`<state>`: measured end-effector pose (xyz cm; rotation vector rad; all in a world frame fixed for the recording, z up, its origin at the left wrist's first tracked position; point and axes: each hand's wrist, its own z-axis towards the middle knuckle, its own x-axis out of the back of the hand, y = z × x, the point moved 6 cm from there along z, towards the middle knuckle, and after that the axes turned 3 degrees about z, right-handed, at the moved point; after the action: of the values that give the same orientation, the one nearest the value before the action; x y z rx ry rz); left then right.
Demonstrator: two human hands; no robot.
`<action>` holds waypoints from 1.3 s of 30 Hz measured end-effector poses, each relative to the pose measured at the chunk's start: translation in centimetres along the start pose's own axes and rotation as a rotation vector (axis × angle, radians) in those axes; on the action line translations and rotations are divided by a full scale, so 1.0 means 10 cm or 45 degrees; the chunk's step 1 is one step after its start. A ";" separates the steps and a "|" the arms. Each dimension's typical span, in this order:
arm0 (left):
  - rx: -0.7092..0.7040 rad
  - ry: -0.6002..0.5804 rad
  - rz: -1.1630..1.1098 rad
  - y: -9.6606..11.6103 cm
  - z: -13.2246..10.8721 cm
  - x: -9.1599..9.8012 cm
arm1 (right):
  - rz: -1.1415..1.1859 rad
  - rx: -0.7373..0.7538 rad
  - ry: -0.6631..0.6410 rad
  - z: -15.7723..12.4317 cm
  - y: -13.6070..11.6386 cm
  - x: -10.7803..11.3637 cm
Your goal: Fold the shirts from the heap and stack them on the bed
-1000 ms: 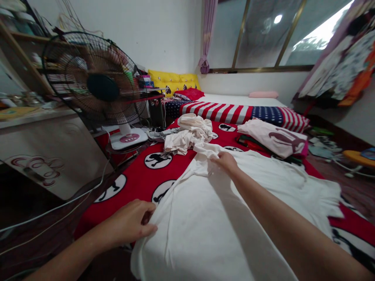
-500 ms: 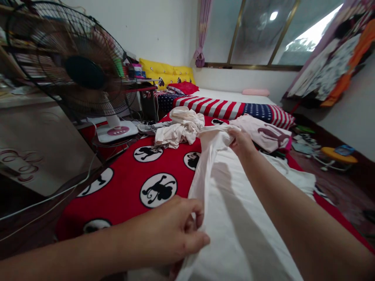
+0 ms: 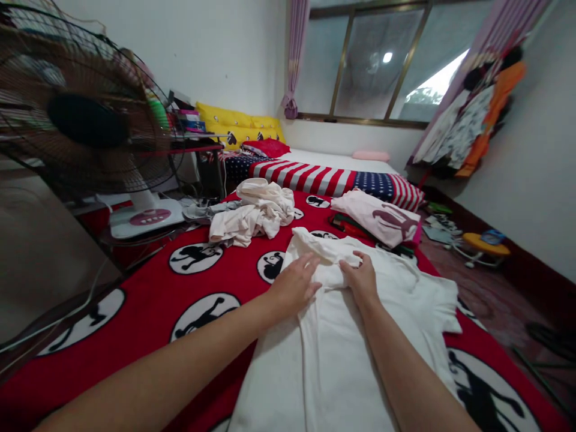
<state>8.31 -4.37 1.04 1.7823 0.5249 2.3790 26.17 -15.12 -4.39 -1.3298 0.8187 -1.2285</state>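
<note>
A white short-sleeved T-shirt (image 3: 342, 348) lies spread on the red blanket with round black-and-white figures (image 3: 148, 300). Its left side is folded inward in a long strip, and one sleeve sticks out at the right. On the shirt's upper part, near the collar, rests my left hand (image 3: 294, 285), fingers stretched and thumb apart. My right hand (image 3: 361, 279) touches the cloth just beside it, thumb and fingers spread. Neither hand visibly grips the fabric.
A crumpled cream garment heap (image 3: 258, 210) lies beyond the shirt at left. A folded pink garment (image 3: 380, 216) is at the back right. An electric fan (image 3: 90, 120) stands at left, a yellow stool (image 3: 486, 245) on the floor at right.
Both hands have come together near the shirt's collar and loosened from its edge. The shirt, held partly raised before, now lies down on the blanket. The view has shifted somewhat.
</note>
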 end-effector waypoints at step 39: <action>0.129 -0.080 0.051 -0.27 -0.08 -0.32 | -0.293 0.054 -0.601 0.95 -0.63 -1.40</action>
<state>8.19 -2.96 -3.01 1.9203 0.6181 2.3525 31.04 1.71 0.12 -1.6263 0.3096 -1.0339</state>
